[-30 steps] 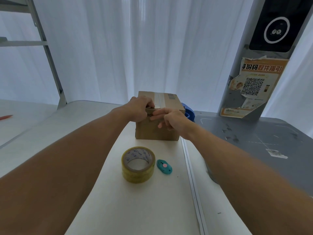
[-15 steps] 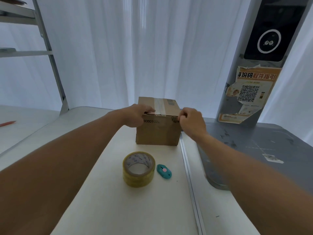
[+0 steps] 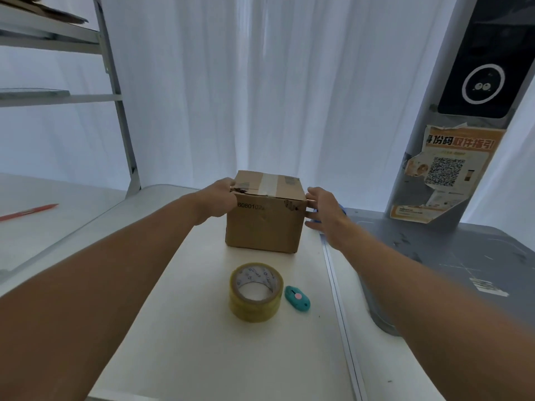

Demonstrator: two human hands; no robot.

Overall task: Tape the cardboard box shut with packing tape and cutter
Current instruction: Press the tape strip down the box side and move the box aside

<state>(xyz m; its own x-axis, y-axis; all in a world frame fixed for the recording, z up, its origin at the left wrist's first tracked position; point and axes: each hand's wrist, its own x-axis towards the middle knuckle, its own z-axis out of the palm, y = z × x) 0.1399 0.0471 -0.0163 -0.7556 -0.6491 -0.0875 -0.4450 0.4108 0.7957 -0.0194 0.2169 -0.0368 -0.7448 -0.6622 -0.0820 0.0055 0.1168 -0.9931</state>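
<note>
A small brown cardboard box (image 3: 263, 224) stands on the white table (image 3: 202, 342), its top flaps down with a strip of old tape across them. My left hand (image 3: 221, 198) grips the box's upper left edge. My right hand (image 3: 324, 209) is at the box's right side, fingers spread, touching or just off the upper right corner. A roll of clear yellowish packing tape (image 3: 256, 290) stands in front of the box. Just right of the roll lies a small teal cutter (image 3: 297, 297) with a pink button.
A grey table (image 3: 451, 256) adjoins on the right, with a grey post (image 3: 451, 140) bearing a QR poster and a black screen. A blue object peeks out behind my right hand. A metal shelf rack (image 3: 115, 91) stands back left. A red pen (image 3: 29, 211) lies far left.
My right hand has left the box's front top edge, moved to the right corner, and its fingers have spread. My left hand has stayed on the left edge.
</note>
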